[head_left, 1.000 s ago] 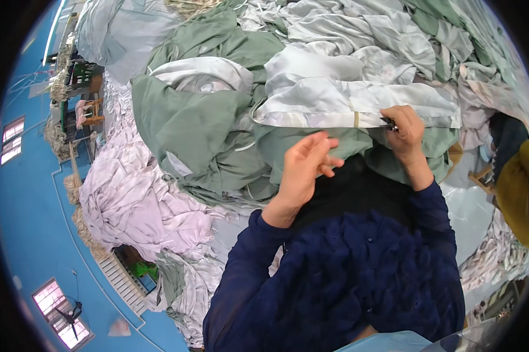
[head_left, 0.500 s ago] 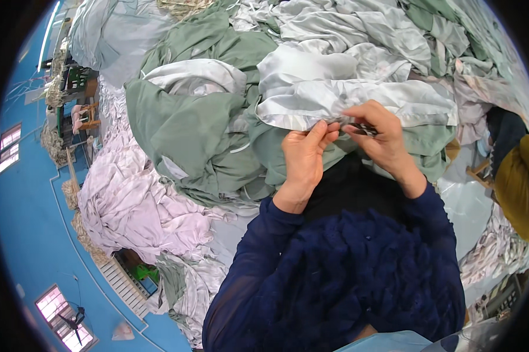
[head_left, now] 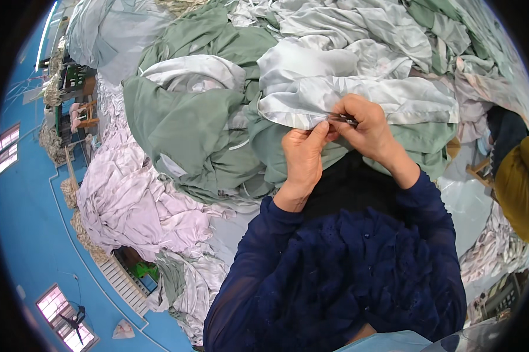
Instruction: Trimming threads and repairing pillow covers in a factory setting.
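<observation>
"Hands first: what is each one doing?"

"Left hand [head_left: 304,155] has its thumb and fingers pinched on the lower edge of the white cloth [head_left: 297,97]. Just beside it, at its two o'clock, the right hand [head_left: 369,126] is curled around a small dark tool [head_left: 348,119]. Their fingertips come together, and the detail between them is too small to tell."

"So where does that white cloth lie?"

"Take those fingertips as the middle of the dial. It stretches from just past nine, over twelve, to nearly three, with green fabric showing below its edge."

"And around it, from the left?"

"Farthest out, a window [head_left: 9,146] at nine, set in a blue wall [head_left: 27,229]. Then a crumpled lilac heap [head_left: 138,199] between eight and nine, and a bunched green cloth [head_left: 182,129] nearer in, at nine."

"Going on to the right?"

"Pale rumpled fabric [head_left: 358,26] between twelve and one, the person's dark blue top [head_left: 364,264] near six, and something mustard-coloured [head_left: 515,188] between three and four, by the rim."
</observation>
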Demonstrator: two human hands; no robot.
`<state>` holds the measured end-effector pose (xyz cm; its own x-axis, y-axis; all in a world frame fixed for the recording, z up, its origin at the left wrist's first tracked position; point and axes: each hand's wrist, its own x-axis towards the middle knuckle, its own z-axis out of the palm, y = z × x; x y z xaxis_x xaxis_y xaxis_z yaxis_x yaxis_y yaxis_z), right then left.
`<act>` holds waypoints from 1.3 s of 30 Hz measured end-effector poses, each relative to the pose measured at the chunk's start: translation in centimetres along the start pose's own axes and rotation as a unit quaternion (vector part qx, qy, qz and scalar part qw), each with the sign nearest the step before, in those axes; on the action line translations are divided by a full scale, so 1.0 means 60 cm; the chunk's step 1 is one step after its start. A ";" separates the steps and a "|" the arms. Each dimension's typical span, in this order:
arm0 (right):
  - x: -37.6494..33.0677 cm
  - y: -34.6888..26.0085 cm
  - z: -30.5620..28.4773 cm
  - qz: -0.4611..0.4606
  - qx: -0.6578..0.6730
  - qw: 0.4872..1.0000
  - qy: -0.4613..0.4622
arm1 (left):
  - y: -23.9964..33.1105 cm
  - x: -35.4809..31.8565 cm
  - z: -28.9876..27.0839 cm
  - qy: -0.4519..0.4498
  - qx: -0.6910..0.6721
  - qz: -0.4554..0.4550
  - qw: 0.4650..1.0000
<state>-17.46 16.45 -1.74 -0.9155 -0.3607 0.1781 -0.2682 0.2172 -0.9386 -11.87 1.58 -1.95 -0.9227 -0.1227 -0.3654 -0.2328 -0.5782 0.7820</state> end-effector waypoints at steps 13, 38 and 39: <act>-0.029 0.025 -0.016 0.042 -0.023 0.989 0.139 | 0.003 -0.001 0.006 0.017 0.011 -0.018 1.000; -0.012 0.007 0.004 -0.107 -0.154 0.981 0.053 | -0.017 0.001 -0.006 -0.013 0.020 0.030 0.999; -0.012 0.010 0.007 -0.118 -0.185 0.972 0.078 | -0.016 0.001 -0.004 -0.013 0.020 0.030 0.999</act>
<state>-16.84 16.49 -2.56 -0.8415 -0.3043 0.4464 -0.5402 0.4675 -0.6997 -11.65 1.95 -2.84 -0.9431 -0.1339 -0.3042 -0.1886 -0.5382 0.8214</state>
